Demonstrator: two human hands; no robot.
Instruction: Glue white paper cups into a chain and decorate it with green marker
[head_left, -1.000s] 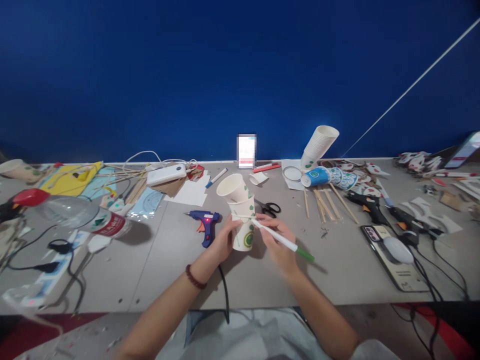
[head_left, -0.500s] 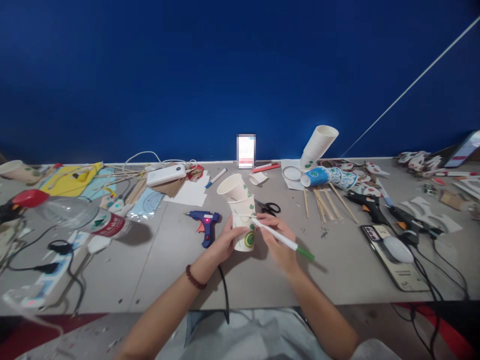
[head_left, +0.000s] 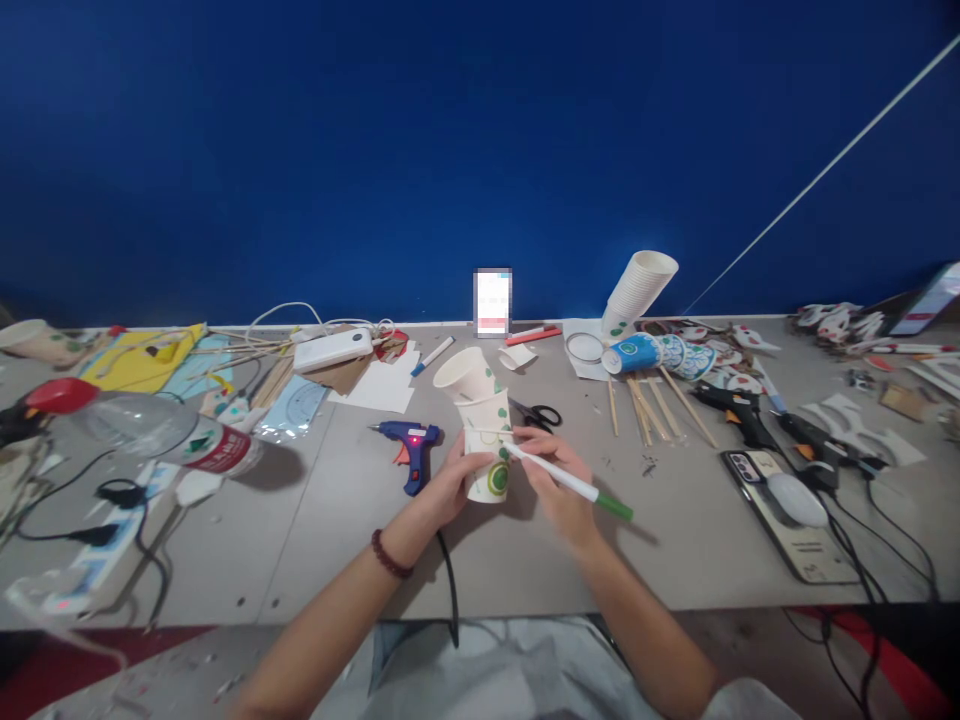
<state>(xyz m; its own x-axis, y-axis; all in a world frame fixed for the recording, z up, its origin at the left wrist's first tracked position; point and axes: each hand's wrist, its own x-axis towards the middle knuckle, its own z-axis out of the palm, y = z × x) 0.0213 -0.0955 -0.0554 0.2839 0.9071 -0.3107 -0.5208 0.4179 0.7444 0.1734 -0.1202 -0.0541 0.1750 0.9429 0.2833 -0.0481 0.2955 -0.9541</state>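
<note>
My left hand [head_left: 448, 484] is wrapped round the lower left side of a white paper cup [head_left: 487, 480] with green prints, near the middle of the table. In my right hand [head_left: 559, 480] is a white marker [head_left: 562, 475] with a green end, its tip against the cup's side. A thin white stick lies across the cup near that tip. Another paper cup [head_left: 466, 374], its mouth tilted toward the upper left, shows just behind the held one. Black scissors [head_left: 541, 414] lie partly behind my right fingers.
A blue glue gun [head_left: 411, 448] lies left of my hands, its cable running to the front edge. Farther left are a bottle [head_left: 161, 430] and power strip [head_left: 124, 545]. Stacked cups [head_left: 637, 290], wooden sticks [head_left: 652, 408], black glue guns [head_left: 739, 408] and a phone [head_left: 787, 520] are at right.
The marker's tip has shifted slightly on the cup, and its green end has moved a little to the right. Both hands keep their hold.
</note>
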